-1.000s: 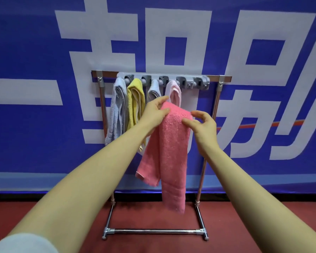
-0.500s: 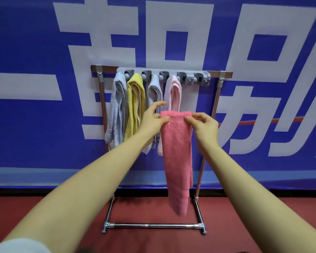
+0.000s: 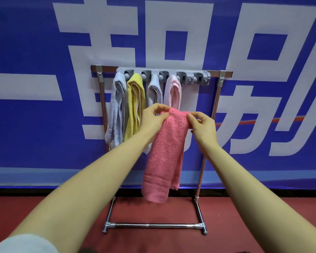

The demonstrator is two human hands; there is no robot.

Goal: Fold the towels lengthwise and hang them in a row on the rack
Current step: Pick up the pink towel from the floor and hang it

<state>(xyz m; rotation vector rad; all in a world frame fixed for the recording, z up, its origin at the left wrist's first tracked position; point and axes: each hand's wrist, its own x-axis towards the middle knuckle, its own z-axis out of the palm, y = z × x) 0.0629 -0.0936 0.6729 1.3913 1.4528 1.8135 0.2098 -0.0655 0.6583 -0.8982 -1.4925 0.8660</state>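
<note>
**A:** Counting towels first: how many do you get?

**B:** Five. Four hang on the rack [image 3: 215, 105], one is in the hands. From nine o'clock toward three along the top bar: a pale blue towel [image 3: 117, 106], a yellow towel [image 3: 135, 103], a grey-blue towel [image 3: 154, 92] and a pale pink towel [image 3: 172, 92]. Each sits in one clip of the grey holder strip [image 3: 195, 76].

**A:** And the fifth?

**B:** The coral pink towel [image 3: 164, 152], folded into a long narrow band and held in front of the rack, below the pale pink one. Its top edge sits between the two hands and the rest hangs toward six o'clock, its lower end clear of the red floor [image 3: 44, 212].

**A:** How are the hands holding it?

**B:** Two hands, two pinches. The left hand [image 3: 153, 119] nips the top corner at the nine o'clock side between thumb and fingers. The right hand [image 3: 203, 126] nips the three o'clock corner the same way, fingers curled over the edge.

**A:** Any free clips?

**B:** At the three o'clock end of the strip, past the pale pink towel, I see clips with nothing in them. I cannot tell their exact number; they blur together.

**A:** Behind it all?

**B:** One blue banner [image 3: 35, 125] with large white characters. The rack has two upright posts and one chrome bar at the base.
</note>
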